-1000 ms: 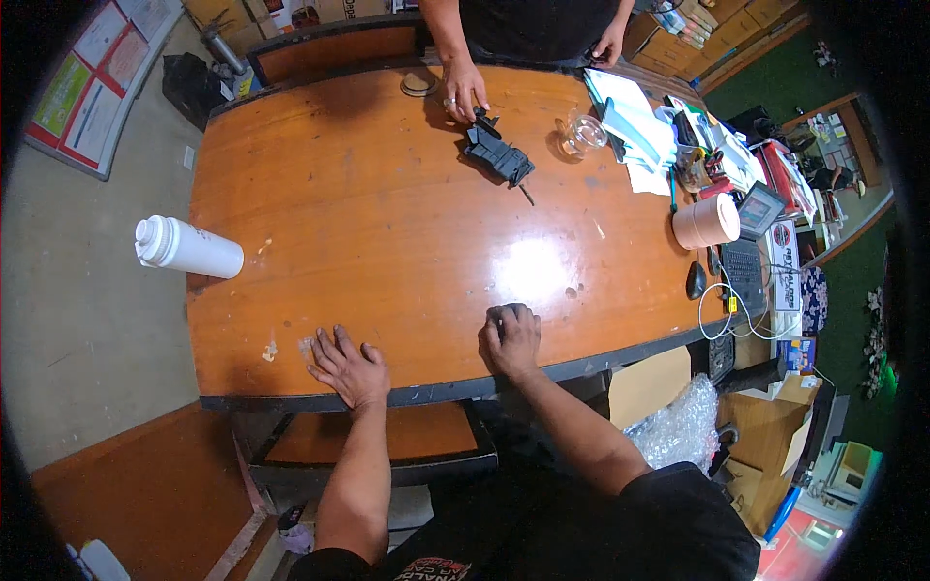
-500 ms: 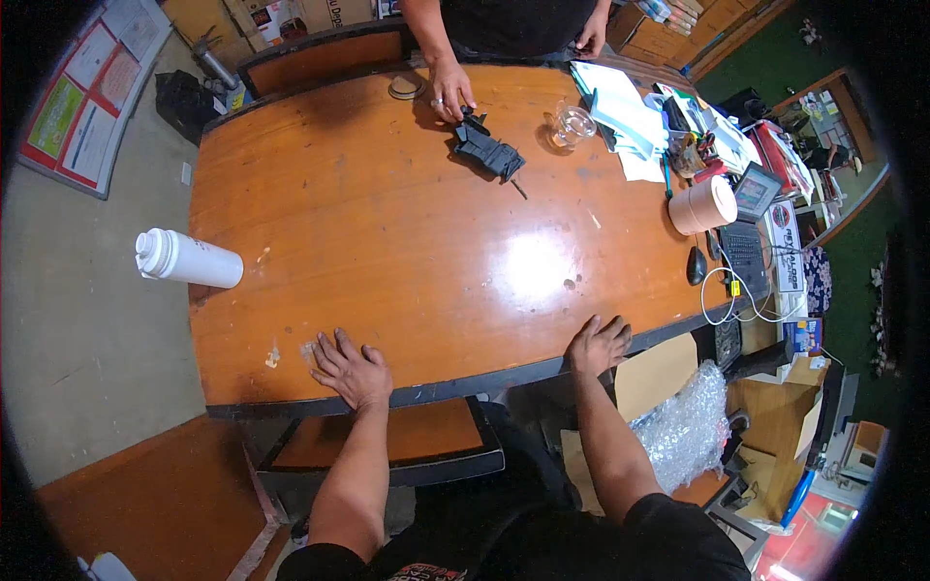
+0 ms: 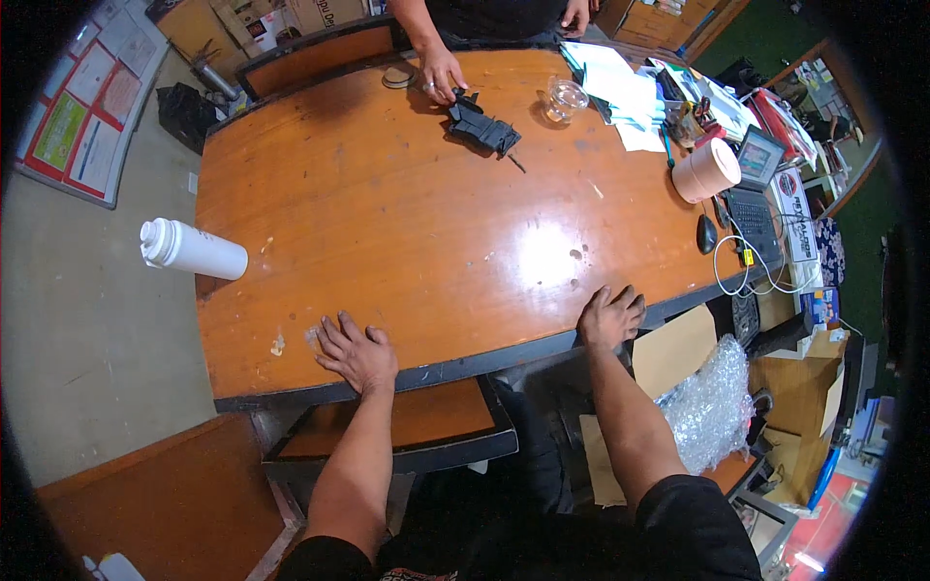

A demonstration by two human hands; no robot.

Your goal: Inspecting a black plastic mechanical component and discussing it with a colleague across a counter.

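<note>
My left hand (image 3: 357, 352) lies palm down on the brown wooden table (image 3: 407, 252) near its front edge, fingers spread. Nothing is in it. Farther right, my right hand (image 3: 610, 318) rests at the same dark edge, also palm down with fingers apart and holding nothing. Across the table, another person's hand (image 3: 441, 76) touches a black, blocky folded object (image 3: 481, 130) with a thin rod poking out of one end; I cannot make out its kind. A white bottle (image 3: 199, 250) stands at the left edge of the table.
A glass cup (image 3: 563, 101), papers (image 3: 620, 92), a pale pink canister (image 3: 706, 172), a mouse (image 3: 706, 233) and a laptop (image 3: 754, 218) crowd the right side. A roll of tape (image 3: 398, 76) lies at the back. Bubble wrap (image 3: 712, 407) sits below, beside my right forearm.
The whole view has shifted and tilted slightly. Both my hands stay flat on the table, and the other person's hand remains at the black object.
</note>
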